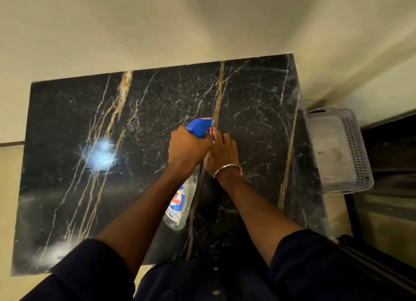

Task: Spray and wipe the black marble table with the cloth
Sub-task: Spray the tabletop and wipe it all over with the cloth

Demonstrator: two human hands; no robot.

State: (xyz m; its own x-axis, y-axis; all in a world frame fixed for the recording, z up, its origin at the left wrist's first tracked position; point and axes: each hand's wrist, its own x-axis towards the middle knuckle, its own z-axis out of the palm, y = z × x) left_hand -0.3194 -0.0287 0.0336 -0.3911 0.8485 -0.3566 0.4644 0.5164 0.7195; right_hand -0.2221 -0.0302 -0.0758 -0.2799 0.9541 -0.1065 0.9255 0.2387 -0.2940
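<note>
Left hand curled tight, right hand touching beside it.

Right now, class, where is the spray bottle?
In the head view, the spray bottle is held over the middle of the black marble table, its blue head gripped by the left hand, the right hand at its nozzle.

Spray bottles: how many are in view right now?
1. The spray bottle is held by the left hand over the middle of the table, right hand at its nozzle. Another may be hidden.

a perforated grey basket beside cream walls.
</note>
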